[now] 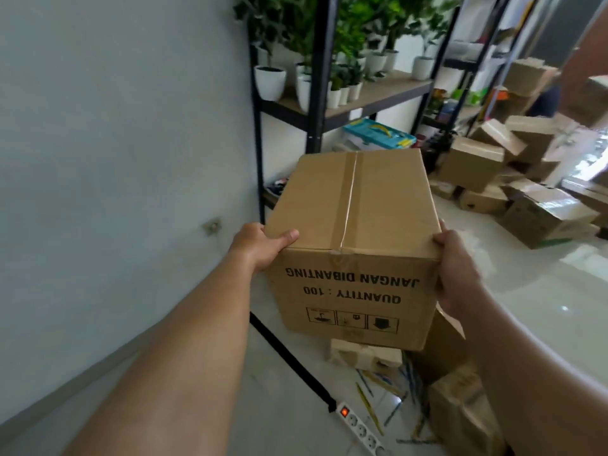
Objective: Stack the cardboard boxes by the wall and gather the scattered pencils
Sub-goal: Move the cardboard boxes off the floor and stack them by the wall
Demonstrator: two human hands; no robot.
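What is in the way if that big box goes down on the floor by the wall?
Below the big box, a black cable and a power strip lie on the floor near the wall. Scattered pencils and a small box lie just right of them.

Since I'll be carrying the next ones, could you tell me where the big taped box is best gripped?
By its two opposite side faces near the top edge, one hand from each side, as the left hand and right hand hold it: the box is wide, flat-sided, without handles, and its top is taped shut.
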